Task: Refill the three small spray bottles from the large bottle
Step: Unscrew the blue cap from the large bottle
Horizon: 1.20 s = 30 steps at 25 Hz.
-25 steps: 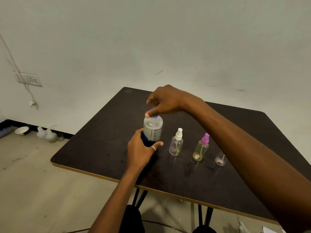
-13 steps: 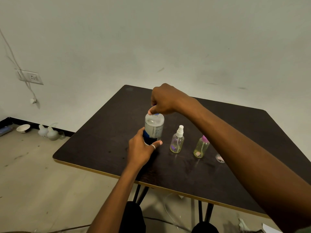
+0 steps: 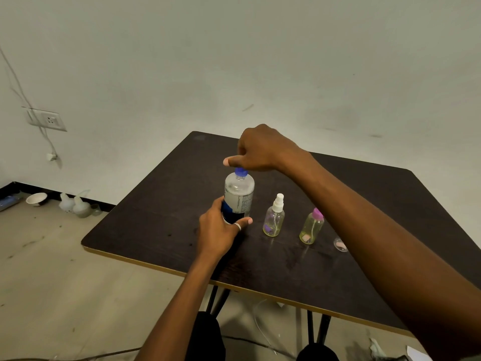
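Large bottle (image 3: 239, 191): upright on the dark table (image 3: 156, 217), near its middle, left of the spray bottles.
Left hand (image 3: 218, 230): fingers and thumb wrapped around the bottle's lower, blue-labelled part.
Right hand (image 3: 260, 149): fingers curled down over the blue cap (image 3: 241, 172), thumb stretched across its top.
White-topped spray bottle (image 3: 273, 220): upright just right of the large bottle.
Pink-topped spray bottle (image 3: 311, 227): upright, further right.
Third small bottle (image 3: 340, 244): mostly hidden behind the right forearm.
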Each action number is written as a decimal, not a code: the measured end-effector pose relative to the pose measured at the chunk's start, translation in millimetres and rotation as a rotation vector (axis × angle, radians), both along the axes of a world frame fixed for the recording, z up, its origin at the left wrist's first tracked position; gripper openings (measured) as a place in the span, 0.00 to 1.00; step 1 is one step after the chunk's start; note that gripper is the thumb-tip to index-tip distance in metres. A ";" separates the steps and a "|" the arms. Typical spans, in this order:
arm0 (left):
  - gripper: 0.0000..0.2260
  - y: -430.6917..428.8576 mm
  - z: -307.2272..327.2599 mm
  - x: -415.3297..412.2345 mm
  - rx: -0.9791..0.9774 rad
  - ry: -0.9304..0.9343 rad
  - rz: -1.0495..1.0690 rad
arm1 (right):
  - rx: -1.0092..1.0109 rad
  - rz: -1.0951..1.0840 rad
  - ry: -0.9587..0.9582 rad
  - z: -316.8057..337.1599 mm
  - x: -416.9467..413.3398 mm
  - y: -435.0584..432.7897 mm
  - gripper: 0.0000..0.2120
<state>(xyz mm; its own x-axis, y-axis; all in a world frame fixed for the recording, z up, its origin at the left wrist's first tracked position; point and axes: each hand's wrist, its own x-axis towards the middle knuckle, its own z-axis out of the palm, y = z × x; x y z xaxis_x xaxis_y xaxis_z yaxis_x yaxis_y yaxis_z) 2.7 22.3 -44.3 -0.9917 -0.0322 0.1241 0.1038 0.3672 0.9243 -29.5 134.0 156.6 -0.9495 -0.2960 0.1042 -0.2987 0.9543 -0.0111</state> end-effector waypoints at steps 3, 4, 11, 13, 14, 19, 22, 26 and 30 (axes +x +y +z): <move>0.38 -0.1 0.2 1.0 0.006 0.004 -0.003 | 0.020 -0.050 0.005 -4.2 1.2 -7.5 0.23; 0.37 0.1 0.4 1.2 0.008 0.013 -0.006 | 0.027 -0.042 -0.008 -4.7 1.9 -8.4 0.21; 0.38 -0.9 -0.8 0.7 0.012 0.025 -0.019 | -0.027 0.136 -0.143 3.0 6.3 2.8 0.11; 0.38 -0.6 -0.9 0.7 0.013 0.024 -0.017 | -0.047 0.149 -0.152 1.6 5.9 4.1 0.12; 0.38 -0.8 -1.0 0.8 0.010 0.022 -0.013 | -0.048 0.154 -0.151 1.5 5.5 4.3 0.14; 0.38 -1.0 -2.0 0.0 -0.005 0.035 -0.009 | -0.053 0.060 -0.106 7.4 5.4 11.3 0.26; 0.39 -1.1 -2.1 -0.1 -0.006 0.027 -0.006 | -0.049 -0.039 -0.006 7.0 1.3 8.6 0.23; 0.39 -0.3 -1.5 -0.7 0.004 0.021 -0.010 | -0.043 -0.111 0.083 -3.3 5.0 -4.4 0.28; 0.39 -0.9 -1.8 -0.2 0.005 0.040 -0.015 | 0.012 -0.095 0.078 -10.5 6.2 -11.9 0.24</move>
<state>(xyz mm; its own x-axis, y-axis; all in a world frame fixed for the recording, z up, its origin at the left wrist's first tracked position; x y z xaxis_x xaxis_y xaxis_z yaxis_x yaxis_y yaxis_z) 2.4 21.4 -46.1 -0.9863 -0.0184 0.1639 0.1463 0.3609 0.9211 -23.3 122.2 146.1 -0.9623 -0.2070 0.1763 -0.2068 0.9782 0.0199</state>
